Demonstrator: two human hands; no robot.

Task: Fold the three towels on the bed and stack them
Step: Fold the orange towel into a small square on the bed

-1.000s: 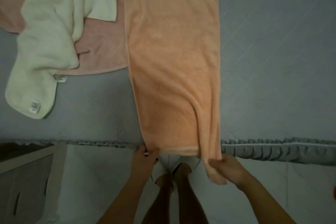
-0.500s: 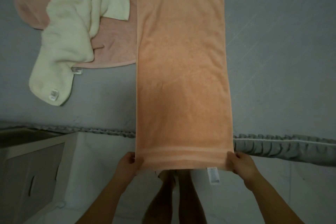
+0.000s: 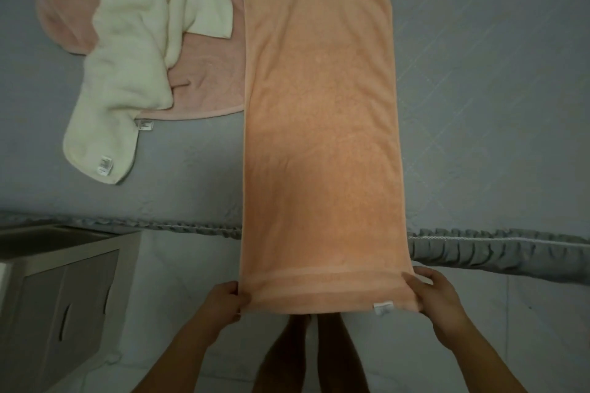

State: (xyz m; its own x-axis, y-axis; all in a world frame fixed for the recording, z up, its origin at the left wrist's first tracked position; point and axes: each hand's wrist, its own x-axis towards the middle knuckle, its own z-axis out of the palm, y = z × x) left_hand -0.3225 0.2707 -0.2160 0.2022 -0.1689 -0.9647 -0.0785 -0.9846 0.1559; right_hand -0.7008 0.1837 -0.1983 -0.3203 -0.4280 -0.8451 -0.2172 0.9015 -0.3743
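The orange towel (image 3: pixel 322 143) lies stretched out long and flat down the middle of the grey bed (image 3: pixel 485 105), its far end at 12 o'clock and its near end hanging past the ruffled bed edge (image 3: pixel 498 249) toward 6 o'clock. The left hand (image 3: pixel 225 300) pinches the near left corner at about 7 o'clock, fingers closed on the cloth; the right hand (image 3: pixel 439 300) grips the near right corner at about 5 o'clock, just beside a small white tag (image 3: pixel 383 308). At 10 o'clock the cream towel (image 3: pixel 134 73) lies crumpled on top of the pink towel (image 3: pixel 207 83), which touches the orange towel's left edge. A cabinet (image 3: pixel 60 297) stands at 8 o'clock.
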